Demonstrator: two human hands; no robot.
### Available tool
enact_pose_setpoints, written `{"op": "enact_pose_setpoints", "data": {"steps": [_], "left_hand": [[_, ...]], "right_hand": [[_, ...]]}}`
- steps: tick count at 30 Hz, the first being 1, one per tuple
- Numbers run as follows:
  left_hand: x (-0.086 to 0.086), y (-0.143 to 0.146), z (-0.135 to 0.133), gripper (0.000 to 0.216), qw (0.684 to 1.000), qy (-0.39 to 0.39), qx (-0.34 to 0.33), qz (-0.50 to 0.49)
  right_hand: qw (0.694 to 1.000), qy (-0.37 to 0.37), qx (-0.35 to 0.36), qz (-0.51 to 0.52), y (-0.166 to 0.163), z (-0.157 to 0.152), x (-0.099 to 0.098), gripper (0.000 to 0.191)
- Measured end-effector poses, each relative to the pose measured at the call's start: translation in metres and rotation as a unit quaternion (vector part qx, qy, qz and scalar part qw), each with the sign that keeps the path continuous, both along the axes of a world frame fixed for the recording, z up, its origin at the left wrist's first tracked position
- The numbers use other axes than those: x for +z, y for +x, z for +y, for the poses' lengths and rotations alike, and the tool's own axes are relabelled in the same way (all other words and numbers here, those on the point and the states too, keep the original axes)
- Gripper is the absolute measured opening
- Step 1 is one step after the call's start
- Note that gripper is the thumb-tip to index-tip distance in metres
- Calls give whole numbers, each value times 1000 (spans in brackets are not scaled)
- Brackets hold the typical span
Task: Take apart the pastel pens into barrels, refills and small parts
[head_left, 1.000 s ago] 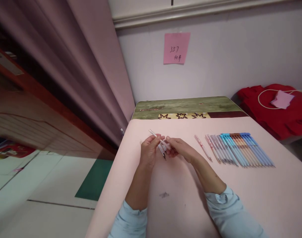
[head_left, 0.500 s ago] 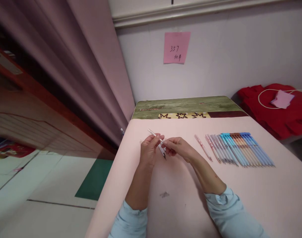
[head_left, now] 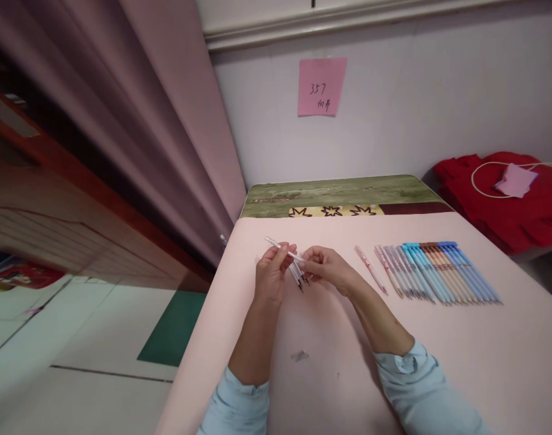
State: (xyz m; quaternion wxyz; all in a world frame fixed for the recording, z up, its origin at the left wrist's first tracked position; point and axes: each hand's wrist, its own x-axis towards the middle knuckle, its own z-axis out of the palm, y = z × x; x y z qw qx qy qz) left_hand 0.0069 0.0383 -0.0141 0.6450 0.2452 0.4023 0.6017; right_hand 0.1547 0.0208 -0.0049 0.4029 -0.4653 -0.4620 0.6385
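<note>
A slim white pen (head_left: 272, 241) slants down to the right between my two hands, above the table. Its upper part is pinched by my left hand (head_left: 272, 270). The fingers of my right hand (head_left: 329, 266) close round its lower end, so that end is hidden. Under and between the hands lie several white pens (head_left: 297, 279) with dark tips, partly covered by my fingers. A single pink pen (head_left: 370, 269) rests on the table to the right of my right hand.
Further right, a neat row of pens (head_left: 448, 273) in pink, grey, light blue, tan and blue lies on the pale pink tabletop (head_left: 348, 386). A clear scrap (head_left: 300, 356) sits nearer me. Red cloth (head_left: 488, 211) with a white cable is beyond the right edge; a curtain (head_left: 176, 109) hangs left.
The held pen has tilted flatter, its upper end shifting slightly left. My right hand has risen a little, and more of the dark-tipped white pens beneath now shows.
</note>
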Motion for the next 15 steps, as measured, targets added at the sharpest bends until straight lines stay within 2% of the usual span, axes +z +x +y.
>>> {"op": "enact_pose_setpoints", "data": {"steps": [7,12,15], "left_hand": [[-1,3,-1,28,1000,-8,-4,11],[-2,6,-3,27,1000,-24,5,15],[-2,5,-2,27,999,-35,15,3]], "right_hand": [[1000,11,18,-17,1,1,0,45],[1000,11,0,1,0,4,-7,42],[998,34,-39,-19,-2,7,-16,42]]}}
